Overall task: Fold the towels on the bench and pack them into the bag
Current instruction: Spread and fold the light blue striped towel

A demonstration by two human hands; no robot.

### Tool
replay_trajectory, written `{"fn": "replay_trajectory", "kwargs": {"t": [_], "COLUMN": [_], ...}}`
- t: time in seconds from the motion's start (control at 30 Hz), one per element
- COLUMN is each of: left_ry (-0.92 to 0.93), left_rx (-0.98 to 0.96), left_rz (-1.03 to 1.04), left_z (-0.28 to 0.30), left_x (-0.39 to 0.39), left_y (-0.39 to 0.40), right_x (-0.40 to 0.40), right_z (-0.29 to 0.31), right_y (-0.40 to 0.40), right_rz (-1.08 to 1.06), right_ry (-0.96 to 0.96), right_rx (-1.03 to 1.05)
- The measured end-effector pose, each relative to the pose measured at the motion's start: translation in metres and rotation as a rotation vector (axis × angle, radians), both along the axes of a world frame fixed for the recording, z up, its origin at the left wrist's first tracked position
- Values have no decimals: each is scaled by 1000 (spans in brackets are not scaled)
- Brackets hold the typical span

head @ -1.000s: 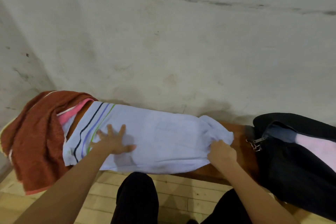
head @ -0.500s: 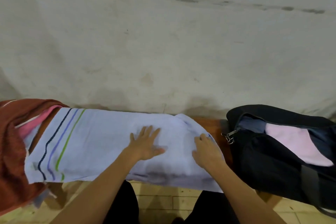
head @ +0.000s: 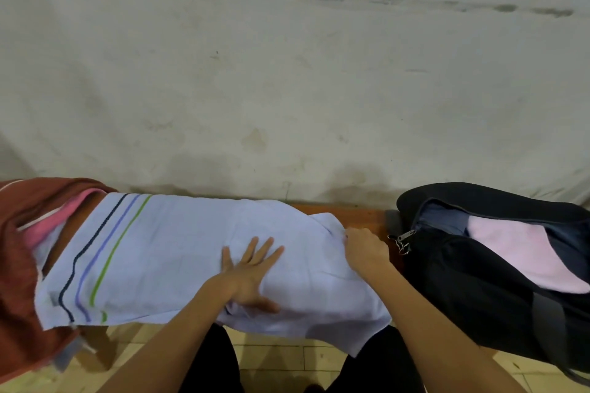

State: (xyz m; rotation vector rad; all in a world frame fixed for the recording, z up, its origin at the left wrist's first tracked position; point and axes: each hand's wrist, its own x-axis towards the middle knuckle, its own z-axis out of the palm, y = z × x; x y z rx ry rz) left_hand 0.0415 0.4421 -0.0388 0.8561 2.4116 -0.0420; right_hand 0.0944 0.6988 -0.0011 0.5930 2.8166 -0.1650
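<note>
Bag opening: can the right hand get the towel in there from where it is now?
Probably yes. The right hand grips the pale blue towel at its end nearest the bag, whose unzipped opening faces it with nothing between; a pink towel already fills part.

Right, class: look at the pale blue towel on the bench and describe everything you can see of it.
The pale blue towel looks like thin woven cloth, with three stripes, dark blue, violet and green, near its left end. It lies spread lengthwise along the bench, its near edge hanging over the front. The left hand presses flat on its middle with fingers spread; the right hand grips its bunched right end, beside the black bag. Its left end overlaps a rust-brown towel.
</note>
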Motion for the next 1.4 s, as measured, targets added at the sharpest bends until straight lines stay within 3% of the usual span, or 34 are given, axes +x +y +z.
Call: {"fn": "replay_trajectory", "kwargs": {"t": [0.23, 0.4, 0.53, 0.6, 0.73, 0.83, 0.9, 1.0, 1.17, 1.4], "left_ry": [11, 43, 49, 77, 110, 87, 86, 88, 74, 102], "left_rx": [-32, 53, 71, 77, 83, 67, 64, 69, 73, 116], "left_rz": [-30, 22, 30, 73, 142, 135, 129, 114, 101, 114], "left_z": [-9, -16, -17, -18, -16, -14, -15, -15, -14, -18], "left_x": [-4, -3, -4, -4, -9, -12, -12, -11, -6, -1], "left_y": [0, 3, 3, 6, 17, 22, 21, 19, 27, 29], "right_x": [-23, -39, -50, -49, -27, -3, 11, 26, 42, 68], "right_z": [-12, -1, 24, 24, 2, -21, -35, -42, -31, -22], "right_y": [16, 22, 44, 51, 29, 14, 12, 16, 36, 19], "right_rz": [-81, -43, -382, -425, -135, 62, 122, 101, 66, 89], "right_ry": [55, 93, 535, 649, 381, 24, -101, -142, -90, -152], "right_rx": [-422, -327, -350, -394, -466, -375, -239, -101, -159, -61]}}
